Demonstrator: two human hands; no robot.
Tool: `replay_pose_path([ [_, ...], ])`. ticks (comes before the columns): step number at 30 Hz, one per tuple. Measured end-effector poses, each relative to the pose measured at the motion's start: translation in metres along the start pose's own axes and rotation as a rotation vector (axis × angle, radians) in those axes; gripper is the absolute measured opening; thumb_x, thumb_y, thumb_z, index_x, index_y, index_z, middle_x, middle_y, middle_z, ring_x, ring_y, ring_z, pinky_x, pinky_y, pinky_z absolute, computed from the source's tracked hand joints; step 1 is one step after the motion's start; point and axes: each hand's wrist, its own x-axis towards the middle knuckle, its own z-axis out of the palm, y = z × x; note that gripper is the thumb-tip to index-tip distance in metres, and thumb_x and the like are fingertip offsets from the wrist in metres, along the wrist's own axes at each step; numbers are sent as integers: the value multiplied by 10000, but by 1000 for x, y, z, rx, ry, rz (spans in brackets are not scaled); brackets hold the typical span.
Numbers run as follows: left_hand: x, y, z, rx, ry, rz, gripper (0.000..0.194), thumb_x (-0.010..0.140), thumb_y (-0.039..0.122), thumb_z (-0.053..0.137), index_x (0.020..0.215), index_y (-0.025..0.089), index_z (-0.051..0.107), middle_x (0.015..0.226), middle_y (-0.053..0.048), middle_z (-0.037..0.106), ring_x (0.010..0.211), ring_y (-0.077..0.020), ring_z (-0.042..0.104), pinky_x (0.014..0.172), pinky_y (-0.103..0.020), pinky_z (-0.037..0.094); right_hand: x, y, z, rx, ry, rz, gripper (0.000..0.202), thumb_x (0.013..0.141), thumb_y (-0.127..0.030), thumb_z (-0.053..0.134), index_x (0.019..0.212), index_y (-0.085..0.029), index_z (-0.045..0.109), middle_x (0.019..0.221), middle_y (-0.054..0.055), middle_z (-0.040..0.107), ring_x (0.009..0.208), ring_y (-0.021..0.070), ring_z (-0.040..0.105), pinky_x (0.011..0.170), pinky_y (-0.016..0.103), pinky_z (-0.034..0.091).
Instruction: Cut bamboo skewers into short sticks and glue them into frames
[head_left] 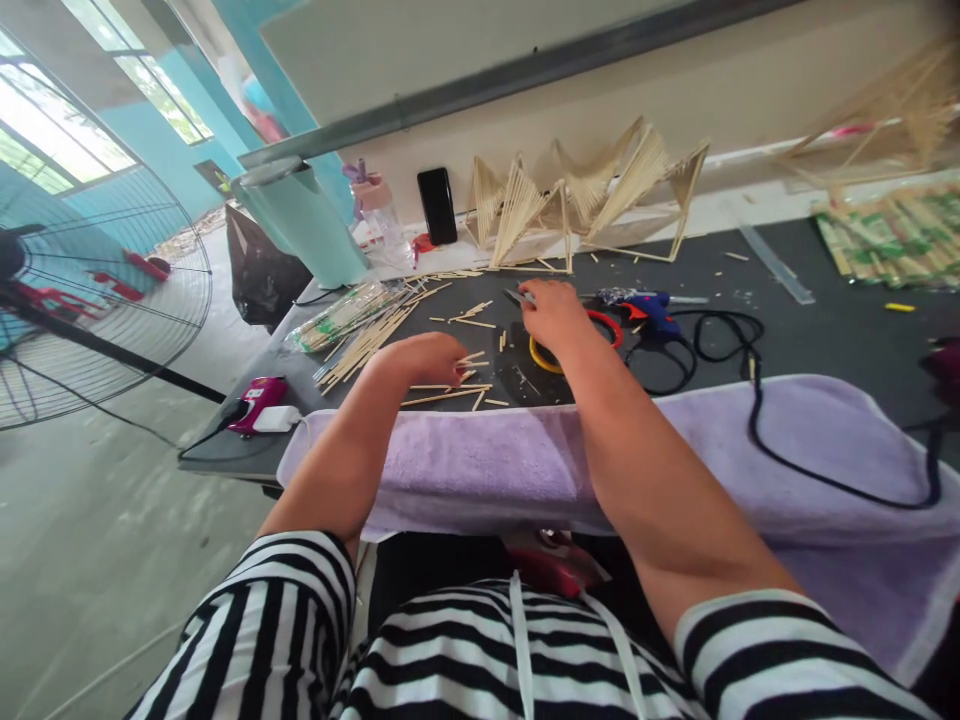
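Observation:
My left hand (435, 358) is bent down over the dark table, its fingers closed around the ends of several short wooden sticks (474, 362). Longer sticks (450, 393) lie just below it. My right hand (549, 308) rests further up, closed on a grey tool (517, 297), perhaps a cutter, whose tip points left. Beside my right wrist are a red ring (609, 328) and a yellow ring (541, 356), partly hidden by the forearm. A blue glue gun (654, 312) lies right of the right hand. Short stick pieces (472, 315) are scattered between the hands.
Behind stand a stick sculpture (592, 200), a black phone (437, 205) and a teal container (315, 220). Packed sticks (892, 235) lie far right; a stick bundle (371, 345) lies left. A purple towel (480, 455) covers the front edge. Black cable (757, 400) crosses it. A fan (97, 290) stands left.

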Motion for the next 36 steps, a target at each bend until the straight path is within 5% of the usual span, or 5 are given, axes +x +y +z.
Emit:
replay_pose_path([
  [12, 8, 23, 21, 194, -77, -85, 288, 591, 239, 588, 839, 163, 715, 828, -117, 694, 712, -245, 618, 606, -311, 407, 1, -2, 4, 4, 6, -83, 373, 850, -153, 415, 1157, -131, 626, 1116, 123, 652, 1055, 243, 566, 970, 354, 371],
  [18, 8, -11, -15, -219, 103, 78, 146, 635, 252, 563, 749, 179, 616, 641, 5, 560, 594, -139, 490, 579, -263, 345, 2, -9, 3, 342, 107, -31, 364, 883, -153, 377, 1161, -157, 612, 1144, 79, 654, 1091, 198, 568, 960, 344, 401],
  [23, 23, -29, -34, -848, 337, 196, 215, 774, 371, 509, 688, 175, 481, 541, 23, 425, 479, -77, 360, 504, -244, 297, -10, -37, 7, 1034, -242, 120, 270, 908, -245, 420, 1109, -176, 587, 981, 50, 684, 844, 121, 647, 748, 252, 498],
  [28, 50, -29, -10, -1128, 449, 206, 239, 779, 376, 538, 676, 183, 441, 524, 38, 410, 452, -68, 375, 470, -235, 310, -25, -55, 17, 1317, -638, 170, 227, 842, -400, 585, 942, -197, 570, 823, 17, 676, 710, 118, 642, 660, 237, 495],
  [36, 59, -9, 9, -1281, 720, 212, 228, 717, 339, 637, 787, 170, 499, 603, 54, 443, 503, -46, 383, 485, -195, 318, -29, -62, 38, 1300, -713, 229, 228, 731, -335, 707, 800, -180, 555, 616, -19, 578, 532, 110, 543, 482, 225, 452],
])
